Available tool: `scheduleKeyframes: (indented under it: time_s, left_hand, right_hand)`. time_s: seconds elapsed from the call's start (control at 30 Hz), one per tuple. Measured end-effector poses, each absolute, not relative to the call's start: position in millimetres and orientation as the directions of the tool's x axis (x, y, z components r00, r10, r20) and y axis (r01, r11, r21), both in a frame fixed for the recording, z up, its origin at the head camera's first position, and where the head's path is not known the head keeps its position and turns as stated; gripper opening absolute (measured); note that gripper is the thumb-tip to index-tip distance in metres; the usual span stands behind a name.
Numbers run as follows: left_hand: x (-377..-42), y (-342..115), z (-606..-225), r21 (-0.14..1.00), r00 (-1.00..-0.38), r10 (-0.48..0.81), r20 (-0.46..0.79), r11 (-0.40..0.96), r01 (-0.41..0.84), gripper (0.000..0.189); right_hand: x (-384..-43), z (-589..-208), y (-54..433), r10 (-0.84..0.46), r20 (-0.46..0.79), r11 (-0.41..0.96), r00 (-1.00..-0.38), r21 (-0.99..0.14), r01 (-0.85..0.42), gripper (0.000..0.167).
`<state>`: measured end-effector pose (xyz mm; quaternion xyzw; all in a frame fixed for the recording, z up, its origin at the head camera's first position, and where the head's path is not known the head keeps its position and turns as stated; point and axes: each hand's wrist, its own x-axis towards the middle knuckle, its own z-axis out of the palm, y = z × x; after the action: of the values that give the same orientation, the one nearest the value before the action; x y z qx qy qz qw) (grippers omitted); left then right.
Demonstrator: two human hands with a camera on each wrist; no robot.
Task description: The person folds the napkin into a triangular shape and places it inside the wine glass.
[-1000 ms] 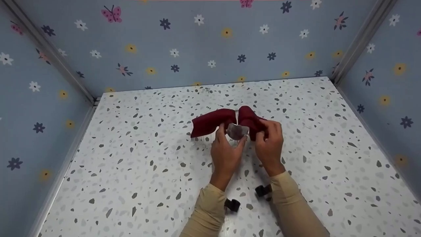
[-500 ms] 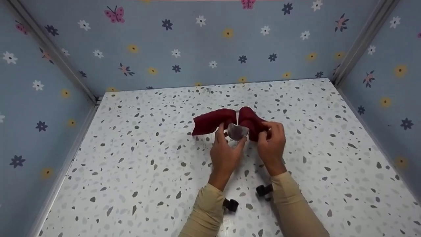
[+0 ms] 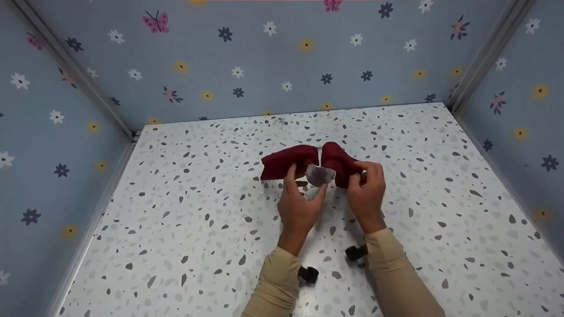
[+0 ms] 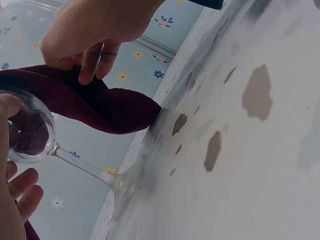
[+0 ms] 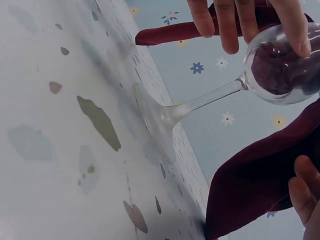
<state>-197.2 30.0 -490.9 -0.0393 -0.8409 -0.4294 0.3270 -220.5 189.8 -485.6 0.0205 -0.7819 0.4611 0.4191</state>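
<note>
A clear wine glass stands upright, its foot on the speckled tabletop. Dark red cloth is tucked into its bowl and spills out in two wings, left and right, with a narrow gap between them in the head view. My left hand holds the bowl from the left, thumb against its near side and fingers spread round the other. Its index finger lies off the glass, over the left wing. The right hand pinches the edge of the right wing between thumb and fingers. The bowl's far side is hidden.
Blue panels with flowers and butterflies close off the back and both sides of the white speckled table. A small black device projects from the left wrist, and a second black device from the right.
The left index finger has moved leftward off the glass rim onto the left wing. My right hand has shifted slightly right, still pinching the cloth. The glass stays put.
</note>
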Motion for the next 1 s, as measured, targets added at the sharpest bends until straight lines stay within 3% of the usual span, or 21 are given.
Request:
scheduleKeyframes:
  time_s: [0.47, 0.73, 1.0]
  left_hand:
    - [-200, 18, -495, 0.748, -0.722, -0.296, 0.625, 0.491, 0.447, 0.046]
    - [-207, 11, -491, 0.785, -0.748, -0.317, 0.583, 0.456, 0.419, 0.026]
    - [-208, -14, -492, 0.798, -0.799, -0.287, 0.528, 0.488, 0.352, 0.024]
  right_hand:
    - [-220, -481, 199, 0.451, 0.521, 0.511, -0.724, -0.816, -0.269, 0.018]
    - [-219, -477, 215, 0.460, 0.522, 0.565, -0.718, -0.796, -0.217, 0.021]
    - [-220, -485, 229, 0.398, 0.473, 0.607, -0.786, -0.778, -0.162, 0.022]
